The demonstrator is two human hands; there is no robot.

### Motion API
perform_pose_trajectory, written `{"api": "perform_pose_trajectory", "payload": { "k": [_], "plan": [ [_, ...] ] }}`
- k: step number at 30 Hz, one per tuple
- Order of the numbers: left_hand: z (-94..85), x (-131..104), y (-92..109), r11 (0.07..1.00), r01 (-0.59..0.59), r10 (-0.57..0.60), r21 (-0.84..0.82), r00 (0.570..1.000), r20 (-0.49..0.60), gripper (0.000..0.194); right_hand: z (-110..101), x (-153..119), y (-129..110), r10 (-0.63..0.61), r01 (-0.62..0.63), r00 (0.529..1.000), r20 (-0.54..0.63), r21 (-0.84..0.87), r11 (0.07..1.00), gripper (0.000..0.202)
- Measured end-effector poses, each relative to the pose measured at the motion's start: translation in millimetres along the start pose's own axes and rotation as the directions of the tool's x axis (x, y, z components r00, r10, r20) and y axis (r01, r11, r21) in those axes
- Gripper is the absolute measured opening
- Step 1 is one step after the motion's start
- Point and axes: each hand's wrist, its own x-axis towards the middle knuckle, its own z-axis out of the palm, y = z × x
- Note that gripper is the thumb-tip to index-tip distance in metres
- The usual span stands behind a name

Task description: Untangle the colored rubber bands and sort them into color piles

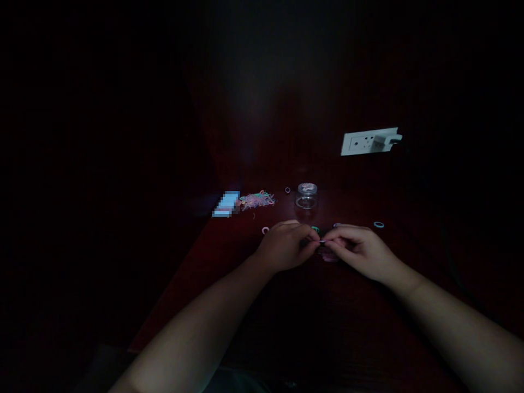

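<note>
My left hand [289, 245] and my right hand [362, 251] meet over the dark red table, fingertips pinched on a small pale pink band [322, 241] between them. Under and beside the fingers of my right hand lies a purplish-pink bundle [328, 255], partly hidden. A green band [315, 230] shows just behind my left fingertips. Left of that hand is a pink ring [265, 231], partly covered by it. Behind the hands stands a clear jar [306, 201] with a lid.
A pile of colourful bands [257, 200] lies at the back left beside a lit phone [227, 203]. A blue ring [379, 224] sits to the right, a small ring [287, 190] near the jar. A white socket panel [360, 142] with a plug is on the wall.
</note>
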Motion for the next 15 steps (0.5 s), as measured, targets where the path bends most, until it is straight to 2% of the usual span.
{"api": "perform_pose_trajectory", "payload": {
  "k": [15],
  "plan": [
    [0.1,-0.4,0.4,0.999,0.053,-0.053,-0.011,0.999,0.008,0.005,-0.2,1.5,1.7,-0.034,0.031,0.999,-0.031,-0.079,0.996,0.016]
  ]
}}
